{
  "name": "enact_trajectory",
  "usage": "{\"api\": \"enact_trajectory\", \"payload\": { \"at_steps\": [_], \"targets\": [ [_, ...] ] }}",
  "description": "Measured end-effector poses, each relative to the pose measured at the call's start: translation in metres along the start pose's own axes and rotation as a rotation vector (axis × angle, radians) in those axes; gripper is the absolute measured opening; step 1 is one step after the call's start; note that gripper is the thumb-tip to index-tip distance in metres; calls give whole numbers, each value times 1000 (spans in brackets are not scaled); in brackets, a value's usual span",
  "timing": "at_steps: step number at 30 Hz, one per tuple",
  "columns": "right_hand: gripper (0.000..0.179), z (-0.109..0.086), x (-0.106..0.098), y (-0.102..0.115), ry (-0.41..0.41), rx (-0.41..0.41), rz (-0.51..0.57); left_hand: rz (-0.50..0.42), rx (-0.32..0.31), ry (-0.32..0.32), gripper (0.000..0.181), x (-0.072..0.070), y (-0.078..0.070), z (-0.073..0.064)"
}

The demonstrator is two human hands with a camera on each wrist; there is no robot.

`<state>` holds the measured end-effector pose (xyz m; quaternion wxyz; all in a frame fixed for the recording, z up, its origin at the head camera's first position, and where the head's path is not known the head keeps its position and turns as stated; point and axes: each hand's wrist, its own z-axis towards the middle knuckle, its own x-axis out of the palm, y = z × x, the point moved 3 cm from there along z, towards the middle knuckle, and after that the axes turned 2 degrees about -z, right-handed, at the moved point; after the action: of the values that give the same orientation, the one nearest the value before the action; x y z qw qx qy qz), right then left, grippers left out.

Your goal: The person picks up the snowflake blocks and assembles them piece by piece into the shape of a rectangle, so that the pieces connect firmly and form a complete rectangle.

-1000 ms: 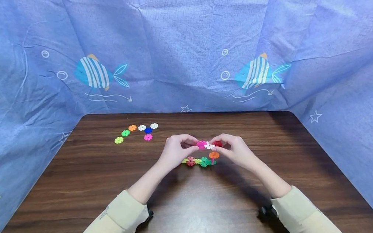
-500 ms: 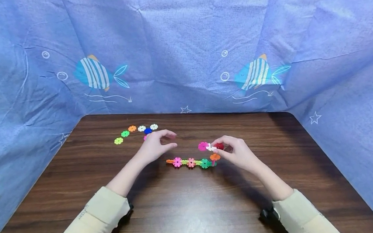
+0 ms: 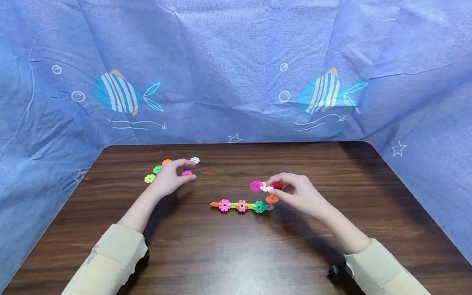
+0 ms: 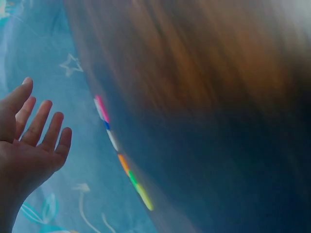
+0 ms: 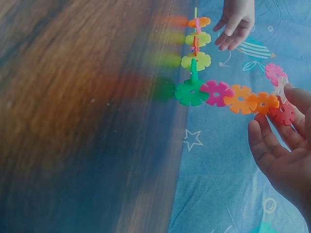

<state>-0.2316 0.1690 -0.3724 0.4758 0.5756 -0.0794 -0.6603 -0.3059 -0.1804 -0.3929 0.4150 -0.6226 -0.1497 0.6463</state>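
Note:
My right hand (image 3: 301, 193) pinches a white snowflake disc (image 3: 266, 187) between thumb and fingers. The disc belongs to a raised, assembled chain of flower-shaped plastic discs. A pink disc (image 5: 275, 74) forms the chain's free end, and a red disc (image 5: 283, 113) lies by the fingers. From there orange and magenta discs lead to a green disc (image 5: 191, 92), where the chain turns along the table. My left hand (image 3: 169, 179), empty, reaches over loose discs at the back left, thumb and fingers apart. A loose pink disc (image 3: 186, 173) shows just beyond its fingertips; other discs are partly covered.
The dark wooden table (image 3: 213, 271) carries everything. Loose discs include a yellow disc (image 3: 150, 178) left of my left hand and a white disc (image 3: 195, 160) behind its fingers. A blue fish-print cloth (image 3: 228, 64) hangs behind and beside the table.
My left hand has let go of the pink end of the chain and moved left to the loose discs. My right hand stays nearly still, still holding the chain.

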Motion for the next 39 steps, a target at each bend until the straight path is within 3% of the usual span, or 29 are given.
{"api": "enact_trajectory", "payload": {
  "at_steps": [5,13,20,30,39],
  "targets": [
    [20,1,-1,-2,1,-25,6,18,-17,26,40,-4,18,6],
    [21,4,-1,-1,1,-47,-4,78,-58,95,42,-3,35,16],
    [19,4,-1,-1,1,-44,-5,144,-65,138,35,0,39,20],
    [18,6,0,-1,6,-45,-7,103,-105,197,28,3,42,20],
    [20,6,2,-2,8,-62,2,98,-83,154,23,1,40,19]
  ]
}}
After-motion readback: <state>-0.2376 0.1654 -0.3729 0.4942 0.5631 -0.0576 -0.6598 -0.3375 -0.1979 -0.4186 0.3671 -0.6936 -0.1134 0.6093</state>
